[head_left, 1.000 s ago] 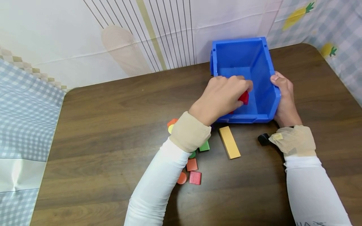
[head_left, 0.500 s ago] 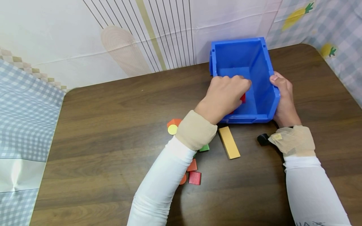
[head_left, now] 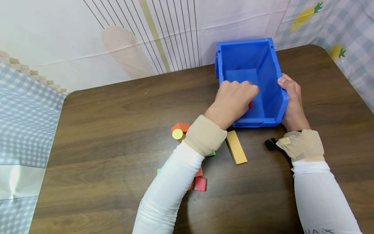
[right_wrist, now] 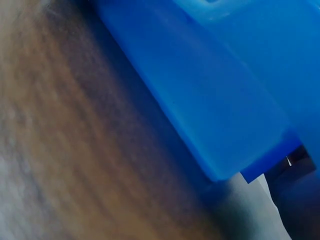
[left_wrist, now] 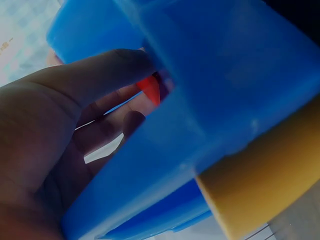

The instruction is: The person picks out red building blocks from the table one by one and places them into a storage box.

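Note:
A blue plastic bin (head_left: 246, 56) stands at the back right of the table, its mouth facing up and toward me. My left hand (head_left: 232, 102) reaches over its near left side with the fingers curled down inside. It holds a red block (head_left: 250, 104), mostly covered by the hand; in the left wrist view a bit of the red block (left_wrist: 150, 90) shows by the fingers. My right hand (head_left: 293, 101) grips the bin's right wall, thumb on the rim. The right wrist view is filled mainly by the blue bin (right_wrist: 200, 95), close and blurred.
A yellow plank (head_left: 237, 148) lies just in front of the bin. Beside the left forearm are a yellow cylinder (head_left: 177, 134), an orange block (head_left: 181, 126), a red square block (head_left: 200, 184) and other partly hidden blocks. A curtain (head_left: 73, 42) hangs behind the table.
My left hand has turned and sunk slightly within the bin, so less of the red block shows. The left forearm has shifted a little to the right. My right hand keeps its grip.

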The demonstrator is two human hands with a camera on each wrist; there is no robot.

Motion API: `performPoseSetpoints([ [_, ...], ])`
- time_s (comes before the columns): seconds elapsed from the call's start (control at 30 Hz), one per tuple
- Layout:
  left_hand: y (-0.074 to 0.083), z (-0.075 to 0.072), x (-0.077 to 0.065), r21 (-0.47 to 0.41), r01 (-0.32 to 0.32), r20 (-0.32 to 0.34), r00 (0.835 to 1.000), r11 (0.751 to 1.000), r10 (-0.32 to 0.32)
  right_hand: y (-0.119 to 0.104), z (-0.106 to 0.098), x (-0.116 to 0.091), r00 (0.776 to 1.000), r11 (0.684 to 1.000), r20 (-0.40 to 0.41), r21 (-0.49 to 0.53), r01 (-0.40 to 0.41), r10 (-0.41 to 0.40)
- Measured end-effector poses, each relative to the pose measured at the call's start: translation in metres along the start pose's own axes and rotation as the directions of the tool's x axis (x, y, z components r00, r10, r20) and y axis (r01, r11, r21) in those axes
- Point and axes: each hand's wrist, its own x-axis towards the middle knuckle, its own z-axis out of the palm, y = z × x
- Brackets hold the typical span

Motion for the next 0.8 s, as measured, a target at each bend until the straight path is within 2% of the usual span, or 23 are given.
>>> performPoseSetpoints([
  [0.2, 0.001, 0.003, 0.0, 0.014, -0.01, -0.011, 1.0, 1.0, 0.01, 0.0, 0.001, -0.001, 1.0, 1.0, 0.0, -0.001, 0.001, -0.001],
  [0.4, 0.003, 0.004, 0.002, 0.038, 0.002, 0.024, 1.0, 0.999, -0.003, 0.0, 0.001, -0.001, 1.0, 1.0, 0.012, 0.014, 0.005, -0.005],
  [0.8, 0.005, 0.011, 0.004, 0.129, 0.007, 0.039, 0.999, 0.992, -0.012, 0.0, 0.001, -0.001, 1.0, 1.0, 0.016, 0.012, 0.011, -0.011],
])
